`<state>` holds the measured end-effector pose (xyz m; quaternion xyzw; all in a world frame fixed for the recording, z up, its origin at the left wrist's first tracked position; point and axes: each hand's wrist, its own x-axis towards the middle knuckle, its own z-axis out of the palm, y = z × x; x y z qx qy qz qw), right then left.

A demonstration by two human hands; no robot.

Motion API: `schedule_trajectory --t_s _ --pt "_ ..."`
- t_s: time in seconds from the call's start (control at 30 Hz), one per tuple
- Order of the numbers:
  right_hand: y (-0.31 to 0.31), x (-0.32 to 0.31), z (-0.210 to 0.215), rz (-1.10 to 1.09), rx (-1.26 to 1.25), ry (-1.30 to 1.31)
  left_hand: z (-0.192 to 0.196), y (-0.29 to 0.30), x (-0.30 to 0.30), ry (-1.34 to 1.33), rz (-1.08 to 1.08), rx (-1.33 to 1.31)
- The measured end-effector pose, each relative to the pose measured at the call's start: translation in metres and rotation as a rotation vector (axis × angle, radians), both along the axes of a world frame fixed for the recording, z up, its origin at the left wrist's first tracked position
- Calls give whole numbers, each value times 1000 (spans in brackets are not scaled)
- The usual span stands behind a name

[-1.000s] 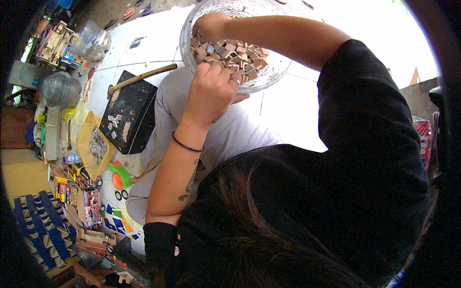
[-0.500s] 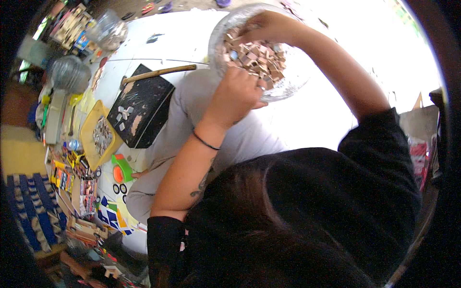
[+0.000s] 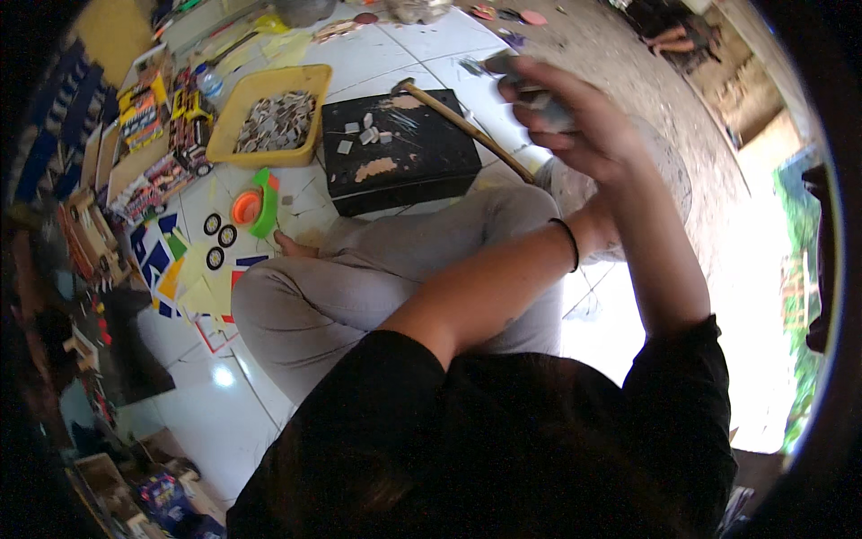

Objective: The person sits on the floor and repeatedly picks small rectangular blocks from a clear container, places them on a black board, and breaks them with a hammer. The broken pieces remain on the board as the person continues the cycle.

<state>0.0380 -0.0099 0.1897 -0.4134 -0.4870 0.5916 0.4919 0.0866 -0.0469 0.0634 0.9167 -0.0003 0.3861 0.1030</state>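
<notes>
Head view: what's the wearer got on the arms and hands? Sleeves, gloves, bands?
Both forearms bare below short black sleeves. No gloves on either hand. A thin black band circles the left wrist. The left hand is motion-blurred, so rings or marks on the fingers can't be told. The right hand is hidden behind it.

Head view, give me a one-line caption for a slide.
Seated person's raised hands blur above a black block and yellow tray.
</notes>
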Motion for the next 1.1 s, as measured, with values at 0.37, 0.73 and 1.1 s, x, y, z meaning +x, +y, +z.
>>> schedule_trajectory --t_s 0.37,0.73,1.1 --pt "185 -102 -171 426 520 -1466 30 37 -6 401 -9 88" --pt "196 -109 -186 596 542 -1565 21 50 23 443 -5 -16" --pt "133 -53 -42 221 878 -1283 4 45 16 76 9 -43"
